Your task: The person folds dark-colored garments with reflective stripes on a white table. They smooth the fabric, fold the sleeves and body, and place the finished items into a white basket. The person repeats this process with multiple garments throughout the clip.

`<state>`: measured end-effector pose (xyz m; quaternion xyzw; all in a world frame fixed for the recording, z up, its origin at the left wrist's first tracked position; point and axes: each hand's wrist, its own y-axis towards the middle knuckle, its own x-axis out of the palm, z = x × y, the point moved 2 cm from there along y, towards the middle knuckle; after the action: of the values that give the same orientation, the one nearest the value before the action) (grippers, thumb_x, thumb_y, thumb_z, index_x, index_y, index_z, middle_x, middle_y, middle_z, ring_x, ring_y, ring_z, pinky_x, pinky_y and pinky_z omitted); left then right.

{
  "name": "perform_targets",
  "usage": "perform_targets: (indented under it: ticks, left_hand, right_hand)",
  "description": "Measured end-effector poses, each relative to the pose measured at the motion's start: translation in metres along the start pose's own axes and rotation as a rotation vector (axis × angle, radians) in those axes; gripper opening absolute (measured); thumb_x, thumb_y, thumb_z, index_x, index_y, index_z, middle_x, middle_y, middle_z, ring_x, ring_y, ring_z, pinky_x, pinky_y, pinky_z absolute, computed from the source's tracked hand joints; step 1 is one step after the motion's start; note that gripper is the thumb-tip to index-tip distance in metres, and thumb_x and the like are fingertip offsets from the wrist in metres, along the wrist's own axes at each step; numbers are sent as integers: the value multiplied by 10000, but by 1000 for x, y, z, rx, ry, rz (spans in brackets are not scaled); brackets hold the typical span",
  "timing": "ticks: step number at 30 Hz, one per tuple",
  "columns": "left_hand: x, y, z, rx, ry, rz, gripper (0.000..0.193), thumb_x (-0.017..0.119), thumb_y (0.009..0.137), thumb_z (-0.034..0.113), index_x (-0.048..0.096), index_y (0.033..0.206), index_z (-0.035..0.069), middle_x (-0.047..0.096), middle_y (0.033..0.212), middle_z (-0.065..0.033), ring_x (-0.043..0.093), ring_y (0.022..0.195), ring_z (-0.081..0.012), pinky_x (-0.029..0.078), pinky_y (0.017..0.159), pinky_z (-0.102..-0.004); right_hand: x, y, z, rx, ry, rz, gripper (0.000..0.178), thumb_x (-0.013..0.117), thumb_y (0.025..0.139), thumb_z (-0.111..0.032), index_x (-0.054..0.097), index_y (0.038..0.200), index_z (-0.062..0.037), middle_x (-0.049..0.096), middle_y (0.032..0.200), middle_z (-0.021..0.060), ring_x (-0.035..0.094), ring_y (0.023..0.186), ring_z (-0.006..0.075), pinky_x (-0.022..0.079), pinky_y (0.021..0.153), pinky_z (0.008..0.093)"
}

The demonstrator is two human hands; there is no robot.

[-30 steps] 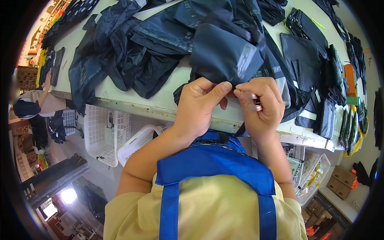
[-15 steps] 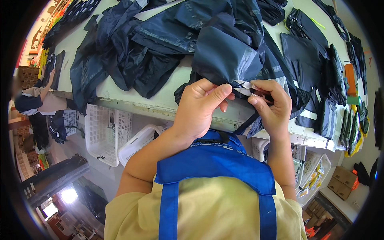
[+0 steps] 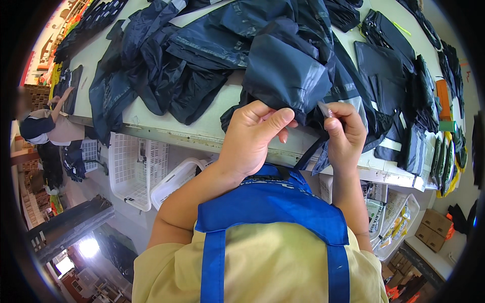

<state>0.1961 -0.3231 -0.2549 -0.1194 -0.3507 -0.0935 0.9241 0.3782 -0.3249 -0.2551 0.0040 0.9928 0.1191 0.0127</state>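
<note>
On the table's [image 3: 214, 108] left part, crumpled dark garments [image 3: 166, 70]. Mid near edge: left hand [image 3: 252, 132] pinching navy garment [image 3: 283, 70] between thumb and fingers; just beside, right hand [image 3: 347, 130], thumb and finger closed on small pale piece [image 3: 325, 108]. Toward right edge, folded dark garments [image 3: 384, 70].

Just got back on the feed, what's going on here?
Someone in a blue apron is at a white table covered in dark garments. Their left hand holds the edge of a bunched dark garment. Their right hand pinches a small pale piece between thumb and forefinger, beside that edge; what it is can't be made out. Off to the left, a co-worker has a hand near more dark cloth.
</note>
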Motion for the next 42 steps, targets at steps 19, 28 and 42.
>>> perform_targets:
  ticks: [19,28,42]
  left_hand:
    - [-17,-1,6,117,651,5,592,772,752,127,455,1235,-5,597,1132,-108,579,1017,-142,456,901,-301]
    - [-3,-19,2,974,1363,-513,342,629,729,33,556,1063,50,587,867,-112,554,739,-285,446,653,-376]
    - [-1,-22,22,879,1199,-375,439,726,640,29,703,1029,232,508,946,-93,548,784,-254,465,648,-303]
  right_hand:
    - [18,3,7,558,399,-163,251,765,714,-104,578,876,-61,559,779,-63,451,636,28,366,584,189]
    - [17,29,45,378,957,125,124,612,834,-19,514,886,-76,496,755,-43,463,682,33,387,619,176]
    - [40,11,6,371,419,-3,269,703,736,33,474,719,-107,503,688,-75,467,659,16,373,595,182]
